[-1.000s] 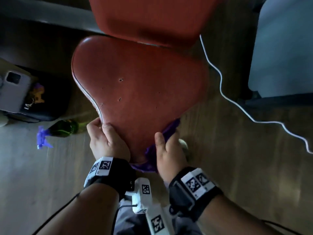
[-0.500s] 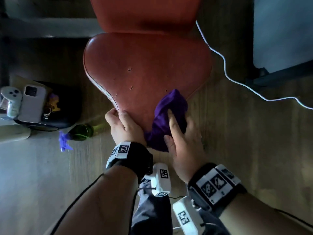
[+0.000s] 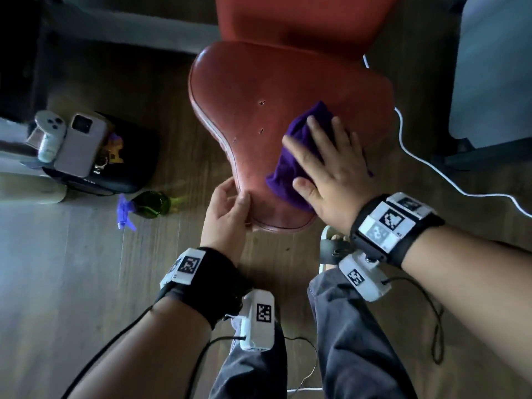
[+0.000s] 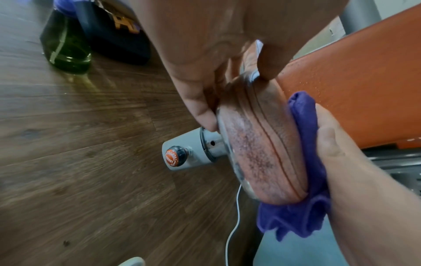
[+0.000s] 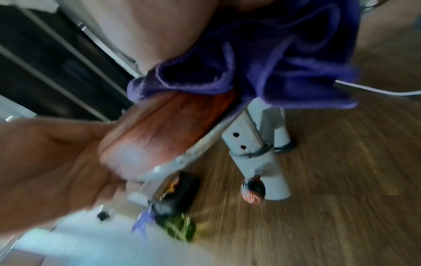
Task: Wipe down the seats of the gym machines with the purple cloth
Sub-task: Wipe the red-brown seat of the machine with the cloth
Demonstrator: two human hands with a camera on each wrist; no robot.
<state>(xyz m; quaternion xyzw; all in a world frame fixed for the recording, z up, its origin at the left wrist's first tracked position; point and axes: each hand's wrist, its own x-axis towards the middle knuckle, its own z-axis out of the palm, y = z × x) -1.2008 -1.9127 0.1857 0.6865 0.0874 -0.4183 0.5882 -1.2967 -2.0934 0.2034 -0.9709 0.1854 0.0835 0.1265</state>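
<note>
An orange-red padded seat of a gym machine fills the upper middle of the head view, narrowing toward me. A crumpled purple cloth lies on its near right part. My right hand presses flat on the cloth with straight, spread fingers. My left hand grips the seat's narrow near-left edge, thumb on top and fingers under the rim. In the right wrist view the cloth hangs over the seat edge, blurred.
A green spray bottle with a purple trigger stands on the wooden floor left of the seat. Beyond it a dark bag carries a phone and a controller. A white cable runs along the floor at right. The seat post with an orange knob sits below.
My right hand has slid the cloth from the seat's near tip up onto the top surface and flattened on it. The left hand stayed on the seat's edge. The view has shifted left.
</note>
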